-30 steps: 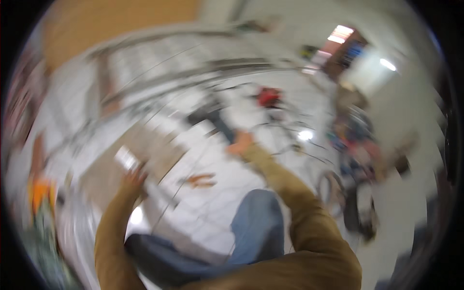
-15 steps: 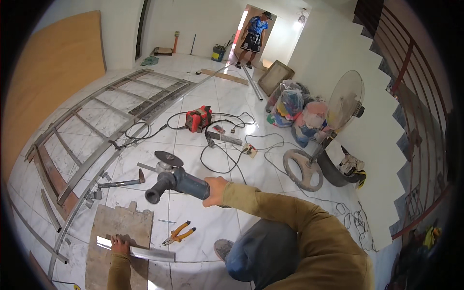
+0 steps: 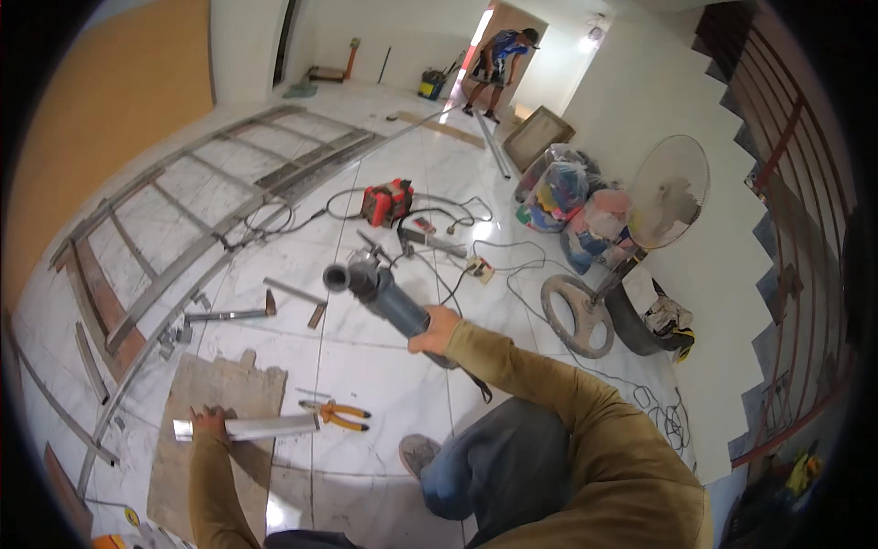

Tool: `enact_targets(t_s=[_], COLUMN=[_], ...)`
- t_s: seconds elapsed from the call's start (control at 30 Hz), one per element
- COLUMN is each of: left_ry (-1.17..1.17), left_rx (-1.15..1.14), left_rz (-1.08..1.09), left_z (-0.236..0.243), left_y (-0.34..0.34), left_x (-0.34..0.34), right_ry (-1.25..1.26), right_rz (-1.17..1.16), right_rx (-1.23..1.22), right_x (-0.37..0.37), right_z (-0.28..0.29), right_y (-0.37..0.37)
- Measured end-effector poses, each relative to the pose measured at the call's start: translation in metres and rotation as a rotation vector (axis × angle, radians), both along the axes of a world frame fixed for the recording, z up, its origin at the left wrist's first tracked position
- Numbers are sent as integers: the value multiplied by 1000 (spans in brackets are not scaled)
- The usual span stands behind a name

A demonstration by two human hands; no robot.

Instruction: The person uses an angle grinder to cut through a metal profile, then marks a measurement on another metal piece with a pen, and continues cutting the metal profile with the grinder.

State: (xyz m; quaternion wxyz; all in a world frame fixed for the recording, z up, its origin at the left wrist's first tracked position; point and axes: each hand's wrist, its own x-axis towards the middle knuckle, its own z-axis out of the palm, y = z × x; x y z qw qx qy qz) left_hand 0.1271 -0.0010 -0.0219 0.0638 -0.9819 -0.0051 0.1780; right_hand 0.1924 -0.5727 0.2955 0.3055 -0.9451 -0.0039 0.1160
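My right hand (image 3: 437,331) is wrapped round the grey body of an angle grinder (image 3: 395,306), raised above the tiled floor. The grinder's side handle points toward the far left, and its disc is seen nearly edge-on. Down at the left, my left hand (image 3: 210,423) grips a silver metal bar (image 3: 274,427) lying across a worn wooden board (image 3: 215,485). Orange-handled pliers (image 3: 337,414) rest by the bar's right end. Beyond the board lie a hammer (image 3: 230,316) and a try square (image 3: 297,295), both apart from my hands.
A metal ladder-like frame (image 3: 197,222) spans the left floor. Cables run from a red machine (image 3: 387,201) past a power outlet block (image 3: 479,268). Bagged clothes (image 3: 553,197), a standing fan (image 3: 672,192) and stairs line the right. Another person (image 3: 498,69) bends at the back.
My right hand has swung the grinder farther away and to the right, turning its disc edge-on. My left hand stays on the bar. The person at the back has bent down.
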Motion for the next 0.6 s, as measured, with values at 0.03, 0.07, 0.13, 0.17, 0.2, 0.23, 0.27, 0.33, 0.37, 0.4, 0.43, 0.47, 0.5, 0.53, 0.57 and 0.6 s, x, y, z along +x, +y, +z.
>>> enact_targets(t_s=[0.03,0.07,0.13,0.17,0.2,0.23,0.27,0.33,0.37,0.4,0.43,0.47,0.5,0.53,0.57,0.6], left_ry=[29,-11,6,-84,-137,-237,-420,-202,-116,-16,-5,-8,-16,-21,-22,-25], left_rx=[-21,-2,-70,-38,-85,-87,-198,-212,-164,-190,-204,-229,-253,-246,-248,-249], left_rz=[38,33,32,72,114,131,164,340,453,552,652,753,847,899,946,990], left_z=[7,-3,-1,-3,46,45,60,112,113,102,92,81,76,75,71,69], left_y=[-2,16,31,50,-6,27,17,16,18,29,36,42,48,55,56,57], left_x=[-3,-16,-30,-42,-38,-46,-41,-21,-1,6,6,-2,-7,-10,-12,-11], right_ry=[22,45,17,-103,-77,21,125,64,27,49,64,88,105,116,124,129], right_rz=[-12,-3,34,120,69,122,122,22,72,52,46,52,53,48,75,78], right_rx=[14,37,59,27,-90,40,126,249,260,335,362,347,334,323,315,320], right_x=[0,0,6,19,22,33,39,6,21,19,19,17,15,14,12,10], right_z=[5,13,6,-21,-33,-35,-34,24,14,10,2,-4,-8,-11,-11,-11], right_y=[3,17,31,22,-1,-12,-43,5,-22,-5,3,13,21,27,26,27])
